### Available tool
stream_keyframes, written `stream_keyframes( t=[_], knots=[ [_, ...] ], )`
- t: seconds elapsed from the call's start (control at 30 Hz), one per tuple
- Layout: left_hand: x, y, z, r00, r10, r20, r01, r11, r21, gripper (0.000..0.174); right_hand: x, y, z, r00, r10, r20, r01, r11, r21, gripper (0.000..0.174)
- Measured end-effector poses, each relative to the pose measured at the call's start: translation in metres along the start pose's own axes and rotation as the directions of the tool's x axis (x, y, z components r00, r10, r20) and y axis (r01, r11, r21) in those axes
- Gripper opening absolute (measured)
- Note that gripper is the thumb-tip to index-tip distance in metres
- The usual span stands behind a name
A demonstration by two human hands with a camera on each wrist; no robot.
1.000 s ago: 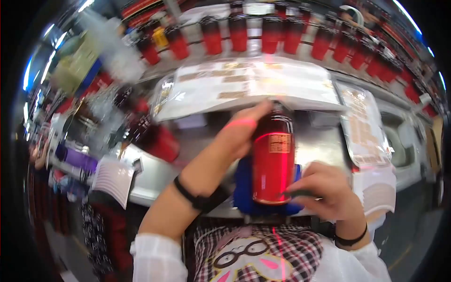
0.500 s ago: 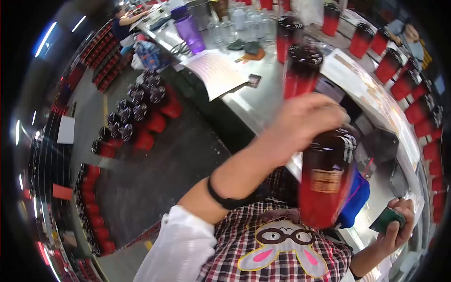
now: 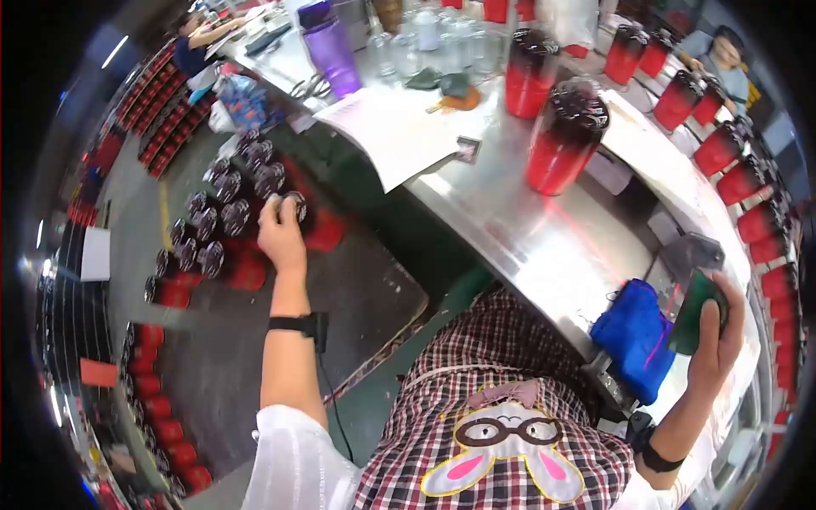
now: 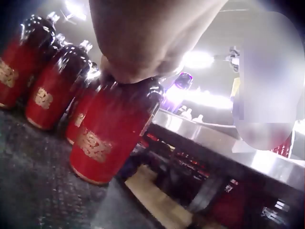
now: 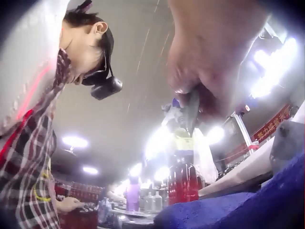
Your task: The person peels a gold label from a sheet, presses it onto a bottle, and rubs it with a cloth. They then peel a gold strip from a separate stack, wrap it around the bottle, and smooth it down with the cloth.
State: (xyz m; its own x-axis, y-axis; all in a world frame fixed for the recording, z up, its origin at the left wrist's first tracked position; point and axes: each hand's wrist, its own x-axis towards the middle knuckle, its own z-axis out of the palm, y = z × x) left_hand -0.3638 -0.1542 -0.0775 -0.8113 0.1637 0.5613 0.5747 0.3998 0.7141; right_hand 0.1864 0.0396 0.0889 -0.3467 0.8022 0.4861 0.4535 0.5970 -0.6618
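Observation:
My left hand is low at the left, its fingers round the neck of a red-and-black glass bottle. In the left wrist view this bottle stands on a dark platform, a gold label on its side, the hand hiding its neck. Several like bottles stand beside it. At the right, above the worktable, my right hand pinches a thin dark green flat piece between thumb and fingers. A blue cloth-covered rest at the table's edge is just left of that hand.
Two more red-and-black bottles stand on the metal table, near a paper sheet and a purple bottle. A row of bottles lines the far right. Another person sits beyond it.
The bottle has left the blue rest. My left hand has carried it left and down to the dark platform. My right hand has drawn away rightwards, still holding the green piece. The view has turned left.

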Motion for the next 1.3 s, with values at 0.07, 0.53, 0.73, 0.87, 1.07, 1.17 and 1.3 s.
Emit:
stream_keyframes(
  t=[0.07,0.53,0.73,0.87,1.07,1.17,1.3],
  knots=[
    [0.005,0.002,-0.003,1.0,-0.014,0.028,0.011,0.994,0.113,0.035,0.023,-0.007,-0.002,0.996,-0.08,0.046,0.082,0.996,-0.035,0.025],
    [-0.031,0.182,0.028,0.894,0.35,0.279,-0.216,0.884,-0.416,0.049,0.196,-0.034,0.144,0.84,-0.442,0.315,0.495,0.862,-0.11,0.02],
    [-0.04,0.283,0.084,0.524,0.703,0.481,-0.19,0.647,-0.739,0.086,0.179,-0.013,0.138,0.671,-0.708,0.22,0.735,0.674,-0.073,0.017],
    [-0.045,0.338,0.083,0.151,0.757,0.636,0.182,0.611,-0.771,0.11,0.125,-0.057,0.038,0.863,-0.493,0.111,0.47,0.864,0.182,0.017],
    [-0.163,0.408,0.07,-0.225,0.738,0.636,0.911,0.392,-0.132,0.099,0.056,-0.021,-0.043,0.968,0.218,0.122,-0.242,0.941,0.236,0.017],
    [-0.203,0.415,0.08,-0.278,0.647,0.71,0.9,0.434,-0.044,0.076,0.011,0.007,-0.053,0.902,0.428,0.048,-0.43,0.886,0.175,0.025],
    [-0.223,0.424,0.101,-0.271,0.563,0.781,0.864,0.5,-0.061,0.056,-0.025,0.035,-0.053,0.905,0.424,0.043,-0.425,0.891,0.157,0.028]
  ],
)
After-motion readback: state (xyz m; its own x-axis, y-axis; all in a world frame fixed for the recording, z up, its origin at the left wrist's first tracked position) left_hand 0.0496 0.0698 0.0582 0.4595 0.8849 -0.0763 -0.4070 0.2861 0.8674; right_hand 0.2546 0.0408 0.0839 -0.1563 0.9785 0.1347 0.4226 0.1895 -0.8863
